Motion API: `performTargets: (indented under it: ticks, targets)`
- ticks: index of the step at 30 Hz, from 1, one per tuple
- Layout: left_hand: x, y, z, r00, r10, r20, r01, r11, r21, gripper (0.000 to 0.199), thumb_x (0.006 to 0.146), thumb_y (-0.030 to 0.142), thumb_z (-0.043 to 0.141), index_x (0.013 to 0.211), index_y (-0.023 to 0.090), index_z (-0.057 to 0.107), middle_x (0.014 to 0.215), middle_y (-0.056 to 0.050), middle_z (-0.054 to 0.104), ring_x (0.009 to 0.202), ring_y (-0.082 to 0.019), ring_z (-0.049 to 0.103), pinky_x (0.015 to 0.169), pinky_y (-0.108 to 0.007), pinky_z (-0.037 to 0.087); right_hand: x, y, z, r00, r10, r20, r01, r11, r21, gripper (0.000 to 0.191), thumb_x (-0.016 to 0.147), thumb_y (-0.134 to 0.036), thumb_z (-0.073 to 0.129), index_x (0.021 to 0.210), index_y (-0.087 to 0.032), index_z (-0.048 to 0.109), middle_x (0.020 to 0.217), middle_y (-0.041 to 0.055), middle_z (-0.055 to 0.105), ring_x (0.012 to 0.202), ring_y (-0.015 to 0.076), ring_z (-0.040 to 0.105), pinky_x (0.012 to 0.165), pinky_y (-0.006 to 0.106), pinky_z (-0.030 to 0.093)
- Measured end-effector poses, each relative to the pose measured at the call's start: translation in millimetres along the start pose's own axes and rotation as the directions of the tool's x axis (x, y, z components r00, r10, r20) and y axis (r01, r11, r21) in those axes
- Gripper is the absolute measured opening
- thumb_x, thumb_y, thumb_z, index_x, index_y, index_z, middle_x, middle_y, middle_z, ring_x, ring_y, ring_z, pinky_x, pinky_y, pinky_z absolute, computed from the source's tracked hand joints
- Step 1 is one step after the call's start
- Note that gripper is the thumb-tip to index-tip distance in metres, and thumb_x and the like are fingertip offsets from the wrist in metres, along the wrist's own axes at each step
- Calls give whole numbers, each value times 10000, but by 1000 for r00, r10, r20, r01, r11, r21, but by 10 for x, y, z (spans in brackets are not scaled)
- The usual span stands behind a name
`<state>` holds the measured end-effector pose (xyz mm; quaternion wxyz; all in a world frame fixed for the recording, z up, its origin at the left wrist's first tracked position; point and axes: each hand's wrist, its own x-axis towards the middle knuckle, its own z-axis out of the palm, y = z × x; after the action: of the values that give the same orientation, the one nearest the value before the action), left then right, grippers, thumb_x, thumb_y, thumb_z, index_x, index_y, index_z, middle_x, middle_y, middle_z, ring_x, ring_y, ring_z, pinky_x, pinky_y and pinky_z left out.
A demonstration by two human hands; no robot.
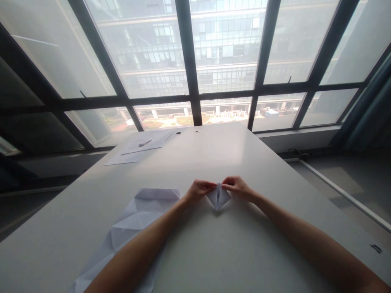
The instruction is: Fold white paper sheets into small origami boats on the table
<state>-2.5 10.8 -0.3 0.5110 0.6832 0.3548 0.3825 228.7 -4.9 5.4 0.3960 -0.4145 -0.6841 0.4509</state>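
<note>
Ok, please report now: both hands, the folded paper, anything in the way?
Left hand and right hand holding folded paper by its top. Creased sheet partly under left forearm.

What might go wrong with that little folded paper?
The folded paper is pinched at its top by the left hand and the right hand, so pulling too hard could tear it there. Its layers meet along a middle line, and they might slip out of line if one hand moves more than the other. The left arm lies over the creased sheet and could drag or crumple it.
</note>
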Motion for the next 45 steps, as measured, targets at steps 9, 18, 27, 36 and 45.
performTargets:
  ticks: [9,18,27,36,45]
  targets:
    - [22,-18,-9,1000,2,-13,-3,999,-44,374,752,453,800,960,143,806,930,-114,783,806,-252,723,748,-346,561,-7,14,2,999,-11,-39,13,999,35,352,769,-495,735,808,-146,727,717,30,683,660,160,574,624,270,424]
    - [14,108,-22,994,-33,-105,20,993,-120,469,730,395,837,1098,122,738,843,-95,767,720,-183,682,664,-266,503,-16,-13,14,991,0,-132,8,998,59,278,782,-423,709,801,-147,719,719,25,674,655,153,558,608,269,406]
    - [58,55,-97,944,-9,-329,-66,975,-214,495,718,382,847,1124,140,698,849,-63,739,746,-169,660,674,-262,490,12,59,1,951,2,-308,59,980,190,302,785,-462,713,805,-165,663,676,-1,618,631,151,545,598,278,428]
    - [118,-53,-164,879,38,-476,-159,963,-218,468,699,402,852,1060,150,695,913,-78,731,849,-200,672,753,-305,507,73,135,-37,865,-66,-498,190,961,202,314,783,-482,736,832,-192,625,692,9,629,625,158,559,559,282,434]
    - [130,-97,-205,855,36,-517,-138,977,-160,493,724,375,797,1149,162,666,879,-41,699,799,-167,642,718,-271,492,104,190,-101,811,-77,-580,202,967,154,302,819,-480,682,880,-202,582,664,-5,618,609,157,563,568,285,450]
